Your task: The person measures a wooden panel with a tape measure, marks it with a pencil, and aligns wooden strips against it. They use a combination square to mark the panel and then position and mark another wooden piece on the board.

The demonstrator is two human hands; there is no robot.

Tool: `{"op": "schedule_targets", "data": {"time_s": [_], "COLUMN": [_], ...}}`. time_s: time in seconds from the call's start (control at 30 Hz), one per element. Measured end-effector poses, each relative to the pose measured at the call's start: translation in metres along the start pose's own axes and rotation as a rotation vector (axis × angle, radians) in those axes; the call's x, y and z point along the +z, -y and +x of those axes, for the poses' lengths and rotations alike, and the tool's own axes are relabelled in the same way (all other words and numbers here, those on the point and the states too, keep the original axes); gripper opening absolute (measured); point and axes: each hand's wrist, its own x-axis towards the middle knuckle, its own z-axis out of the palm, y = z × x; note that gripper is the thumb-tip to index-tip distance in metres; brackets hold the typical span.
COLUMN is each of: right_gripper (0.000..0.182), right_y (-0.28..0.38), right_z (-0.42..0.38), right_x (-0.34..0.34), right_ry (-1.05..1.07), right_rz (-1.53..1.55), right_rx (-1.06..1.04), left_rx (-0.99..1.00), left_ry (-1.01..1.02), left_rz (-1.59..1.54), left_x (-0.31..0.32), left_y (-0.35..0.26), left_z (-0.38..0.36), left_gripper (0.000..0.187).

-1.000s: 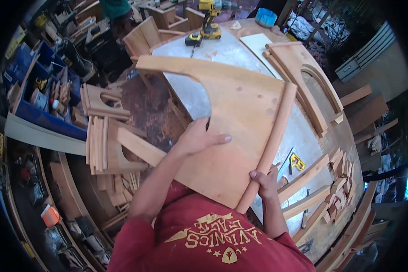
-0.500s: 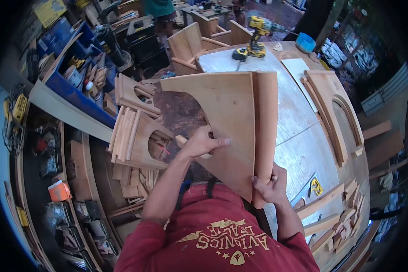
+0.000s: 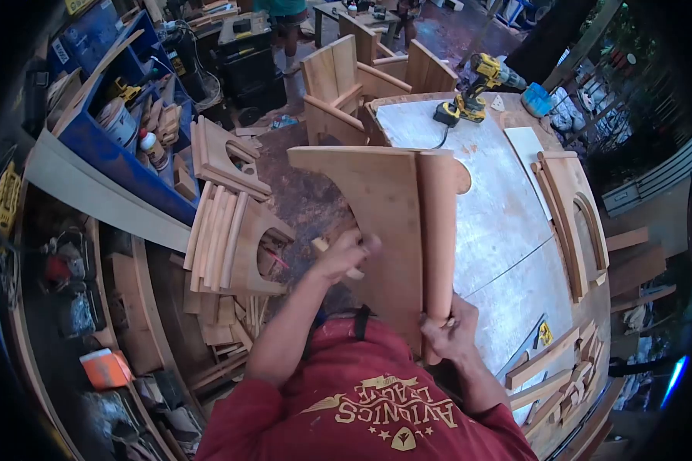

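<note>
A wooden panel (image 3: 388, 223) with a curved cutout on its left side stands tilted in front of my chest. Along its right edge runs a thick rounded wooden rail (image 3: 439, 238), and a second rounded end (image 3: 463, 177) shows behind that rail's far end. My left hand (image 3: 346, 257), a little blurred, is closed on the panel at the cutout edge, thumb across the face. Low on the right, my right hand (image 3: 454, 330) wraps the near end of the rail. A short light wood piece (image 3: 321, 244) shows beside my left hand.
A metal-topped worktable (image 3: 507, 253) at right carries a yellow drill (image 3: 480, 88), an arched wooden piece (image 3: 569, 223), a handsaw (image 3: 544, 333) and wood offcuts (image 3: 553, 376). Stacked cut panels (image 3: 234, 238), a blue shelf (image 3: 84, 154) and a person (image 3: 284, 23) are beyond my left side.
The panel has turned and tilted in my hands, so its face looks narrower and another rounded end shows behind the rail. My view has shifted slightly. Both hands keep hold.
</note>
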Motion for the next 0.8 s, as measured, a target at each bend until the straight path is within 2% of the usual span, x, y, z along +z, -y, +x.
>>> {"op": "schedule_targets", "data": {"time_s": [0.03,0.1,0.13,0.17,0.2,0.27,0.43,0.73,0.8], "right_gripper": [0.028,0.041,0.052,0.052,0.053,0.071,0.081,0.082,0.075], "right_y": [0.015,0.037,0.03,0.038,0.048,0.059,0.065,0.056,0.056], "right_z": [0.003,0.014,0.015,0.016,0.018,0.024,0.033,0.045,0.044], "right_x": [0.019,0.06,0.087,0.105,0.12,0.14,0.171,0.182,0.185], "right_ry": [-0.003,0.016,-0.046,-0.004,0.04,0.144,0.234,0.176,0.188], "right_rz": [-0.009,-0.105,-0.272,-0.333,-0.392,-0.483,-0.514,-0.417,-0.408], "right_rx": [-0.002,-0.192,-0.371,-0.364,-0.357,-0.38,-0.334,-0.27,-0.246], "left_rx": [-0.053,0.043,0.081,-0.026,0.021,0.058,0.01,-0.094,-0.086], "left_ry": [-0.066,0.176,0.287,0.181,0.303,0.275,0.221,0.158,0.152], "left_rz": [-0.286,-0.625,-0.792,-0.907,-0.903,-0.911,-0.972,-0.927,-0.893], "left_x": [-0.011,-0.05,-0.074,-0.103,-0.1,-0.111,-0.124,-0.154,-0.158], "left_y": [0.0,0.009,0.023,0.052,0.046,0.048,0.045,0.048,0.049], "left_z": [0.001,0.014,0.02,0.032,0.024,0.025,0.023,0.022,0.02], "left_gripper": [0.046,0.056,0.062,0.038,0.038,0.037,0.039,0.038,0.038]}}
